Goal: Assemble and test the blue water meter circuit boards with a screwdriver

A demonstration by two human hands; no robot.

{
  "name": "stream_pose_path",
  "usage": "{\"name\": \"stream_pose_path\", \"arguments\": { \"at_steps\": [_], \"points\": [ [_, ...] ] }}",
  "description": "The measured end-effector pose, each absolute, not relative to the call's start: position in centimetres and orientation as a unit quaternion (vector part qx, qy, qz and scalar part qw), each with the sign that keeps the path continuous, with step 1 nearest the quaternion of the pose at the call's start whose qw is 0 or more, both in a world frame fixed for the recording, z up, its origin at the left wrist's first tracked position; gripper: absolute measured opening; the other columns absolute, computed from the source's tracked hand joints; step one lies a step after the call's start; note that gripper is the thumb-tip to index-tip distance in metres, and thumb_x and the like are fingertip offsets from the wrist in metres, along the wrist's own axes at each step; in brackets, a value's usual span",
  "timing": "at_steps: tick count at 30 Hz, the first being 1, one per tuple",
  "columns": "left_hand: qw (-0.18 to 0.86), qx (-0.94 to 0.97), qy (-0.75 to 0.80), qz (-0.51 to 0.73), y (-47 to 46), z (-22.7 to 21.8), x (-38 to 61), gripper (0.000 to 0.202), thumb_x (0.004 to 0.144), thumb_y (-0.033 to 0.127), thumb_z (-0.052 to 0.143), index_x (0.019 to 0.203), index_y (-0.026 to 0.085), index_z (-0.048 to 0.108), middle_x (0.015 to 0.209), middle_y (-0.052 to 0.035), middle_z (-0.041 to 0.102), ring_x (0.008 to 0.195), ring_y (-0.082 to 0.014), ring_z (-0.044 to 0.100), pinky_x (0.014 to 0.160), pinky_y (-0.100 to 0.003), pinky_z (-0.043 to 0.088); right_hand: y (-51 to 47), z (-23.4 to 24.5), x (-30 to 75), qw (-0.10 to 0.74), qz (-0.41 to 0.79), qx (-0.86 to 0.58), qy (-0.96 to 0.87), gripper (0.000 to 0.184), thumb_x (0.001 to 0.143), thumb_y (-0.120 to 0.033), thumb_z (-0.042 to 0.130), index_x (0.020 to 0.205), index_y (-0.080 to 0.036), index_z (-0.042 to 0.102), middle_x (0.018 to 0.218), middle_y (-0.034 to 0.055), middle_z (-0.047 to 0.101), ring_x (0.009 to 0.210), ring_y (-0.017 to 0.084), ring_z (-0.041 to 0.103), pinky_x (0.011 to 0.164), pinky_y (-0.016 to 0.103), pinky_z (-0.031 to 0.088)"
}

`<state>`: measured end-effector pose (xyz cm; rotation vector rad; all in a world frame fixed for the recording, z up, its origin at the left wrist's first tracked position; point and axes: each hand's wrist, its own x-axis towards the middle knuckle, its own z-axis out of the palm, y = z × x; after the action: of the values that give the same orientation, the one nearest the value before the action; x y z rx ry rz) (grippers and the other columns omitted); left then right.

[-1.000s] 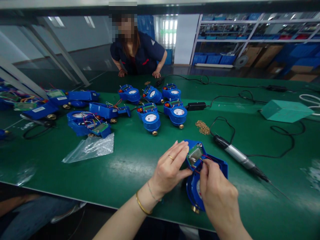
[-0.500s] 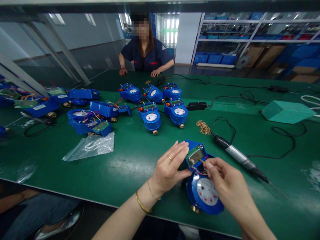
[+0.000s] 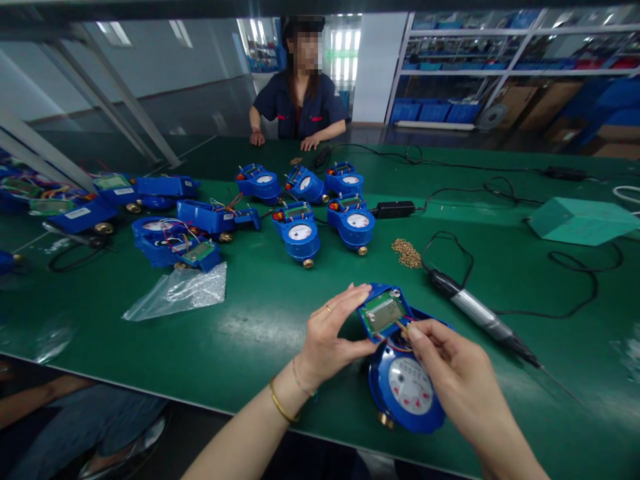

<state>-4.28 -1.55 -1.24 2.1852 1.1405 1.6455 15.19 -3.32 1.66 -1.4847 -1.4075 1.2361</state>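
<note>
A blue water meter (image 3: 407,393) with a white dial lies on the green table (image 3: 260,320) near the front edge. Its green circuit board with a grey display (image 3: 384,313) sits in the blue upper housing. My left hand (image 3: 333,337) grips the left side of that housing between thumb and fingers. My right hand (image 3: 447,377) pinches at the coloured wires just right of the board, and what its fingertips hold is too small to name.
Several blue meters (image 3: 300,237) stand mid-table, and opened ones with loose wires (image 3: 175,243) lie left. A clear plastic bag (image 3: 180,293), a pile of brass screws (image 3: 406,253), an electric screwdriver (image 3: 480,317) with cable, and a teal box (image 3: 583,220) lie around. Another person (image 3: 300,100) leans on the far edge.
My right hand has slid off the meter's dial towards the right, uncovering it. The circuit board now tilts flatter, display upward. The person across has straightened up.
</note>
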Motion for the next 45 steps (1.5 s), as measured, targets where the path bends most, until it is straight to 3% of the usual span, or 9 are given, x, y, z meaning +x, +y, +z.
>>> {"name": "stream_pose_path", "arguments": {
  "at_steps": [12,20,26,31,36,45],
  "points": [
    [0.182,0.674,0.449,0.557,-2.3,-1.4,-3.4,0.066,0.071,0.027,0.087,0.13,0.021,0.058,0.126,-0.0088,0.07,0.116,-0.0235,0.068,0.108,-0.04,0.053,-3.7,1.5,15.5,0.375,0.427,-0.557,-0.605,0.039,0.091,-0.054,0.056,0.078,-0.018,0.066,0.062,0.0008,0.058,0.052,0.012,0.054,0.047,0.019,0.043],
    [0.308,0.582,0.466,0.591,-2.9,-2.3,-2.3,0.06,0.072,0.021,0.085,0.126,0.025,0.06,0.125,-0.0059,0.069,0.116,-0.0225,0.066,0.104,-0.036,0.054,-4.4,0.6,15.1,0.408,0.39,-0.563,-0.604,0.032,0.093,-0.048,0.057,0.085,-0.02,0.07,0.075,0.0028,0.068,0.066,0.016,0.065,0.059,0.023,0.05],
    [0.339,0.538,0.468,0.613,-3.1,-2.4,-2.0,0.055,0.072,0.03,0.086,0.12,0.019,0.062,0.115,-0.0084,0.071,0.109,-0.0229,0.068,0.1,-0.035,0.056,-4.7,0.4,14.7,0.44,0.229,-0.53,-0.687,0.015,0.093,-0.03,0.06,0.09,-0.024,0.073,0.096,0.0037,0.07,0.09,0.019,0.065,0.082,0.03,0.05],
    [0.386,0.511,0.451,0.621,-2.8,-2.7,-1.8,0.057,0.07,0.035,0.086,0.118,0.017,0.062,0.111,-0.0096,0.072,0.103,-0.0229,0.07,0.095,-0.035,0.058,-3.9,0.2,14.7,0.418,0.185,-0.525,-0.718,0.018,0.095,-0.027,0.056,0.086,-0.023,0.072,0.092,0.0072,0.06,0.089,0.022,0.055,0.078,0.038,0.045],
    [0.437,0.495,0.43,0.615,-2.1,-2.9,-1.8,0.06,0.067,0.04,0.087,0.115,0.016,0.061,0.11,-0.0115,0.072,0.103,-0.0241,0.07,0.095,-0.037,0.058,-2.3,0.4,15.5,0.4,0.191,-0.503,-0.742,0.019,0.094,-0.027,0.058,0.082,-0.023,0.072,0.093,0.0069,0.06,0.09,0.023,0.052,0.079,0.04,0.042],
    [0.518,0.565,0.353,0.537,0.1,-1.9,-4.1,0.061,0.063,0.033,0.089,0.113,0.018,0.057,0.112,-0.0112,0.071,0.106,-0.025,0.069,0.097,-0.038,0.055,-2.1,-0.1,15.6,0.414,0.153,-0.493,-0.75,0.016,0.093,-0.025,0.062,0.08,-0.024,0.071,0.095,0.0038,0.061,0.09,0.022,0.052,0.079,0.039,0.039]
  ]
}}
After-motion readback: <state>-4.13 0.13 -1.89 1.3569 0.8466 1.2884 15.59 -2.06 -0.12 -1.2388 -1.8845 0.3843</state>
